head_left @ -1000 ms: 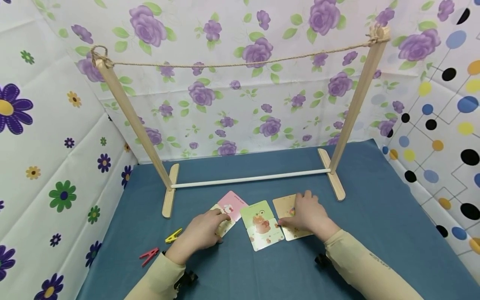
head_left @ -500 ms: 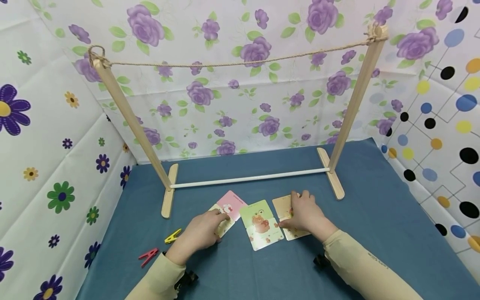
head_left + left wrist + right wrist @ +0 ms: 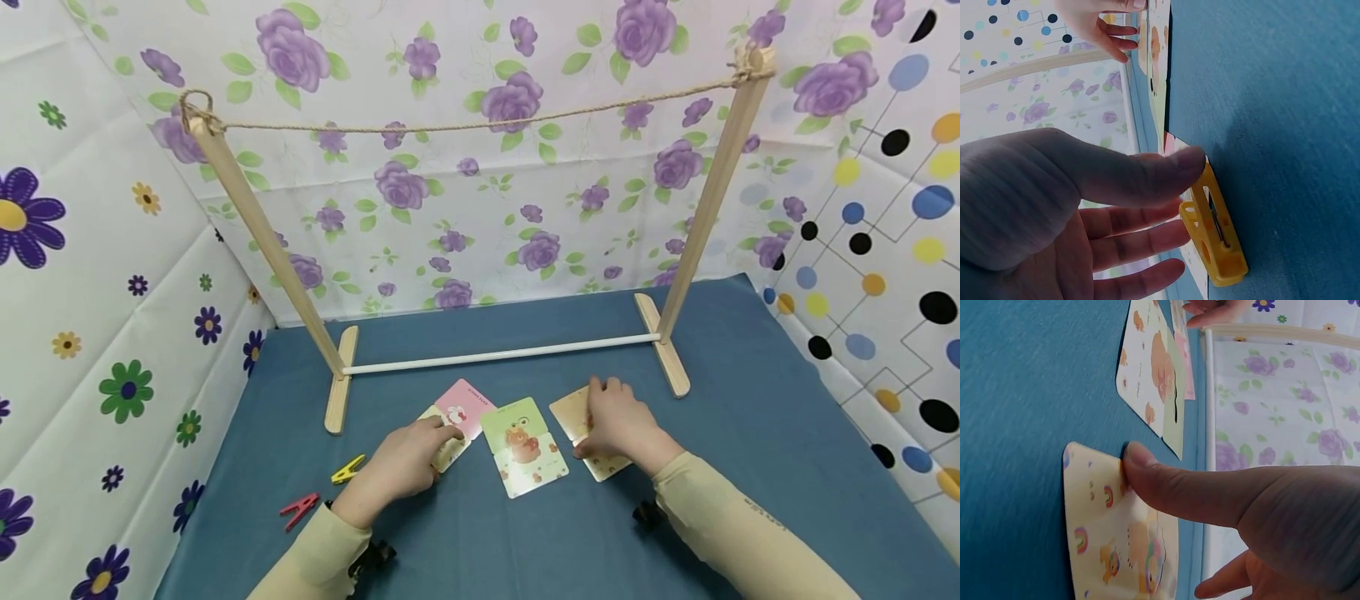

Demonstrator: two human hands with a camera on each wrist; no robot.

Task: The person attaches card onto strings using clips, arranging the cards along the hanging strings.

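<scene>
My left hand (image 3: 401, 462) is over the lower left of a pink and cream card (image 3: 465, 408) on the blue cloth. Beneath that hand, in the left wrist view, a yellow clothespin (image 3: 1215, 231) sits between thumb and fingertips, which pinch it; the head view hides it. My right hand (image 3: 621, 421) grips a tan rainbow card (image 3: 567, 410), thumb at its left edge, fingers near the far edge. Its right part is covered by the hand. Between the hands lies a green and white bear card (image 3: 523, 450), close to the pink one.
Behind the cards stands a wooden frame: a left post (image 3: 262, 242), a right post (image 3: 716, 196), a white bottom rod (image 3: 502, 356) and a twine line (image 3: 450, 131) across the top. Another yellow clothespin (image 3: 347, 469) and a red clothespin (image 3: 300, 509) lie left of my left hand.
My right hand has shifted slightly right with the tan card, which has turned a little and now stands farther from the green card. The left hand has stayed in place.
</scene>
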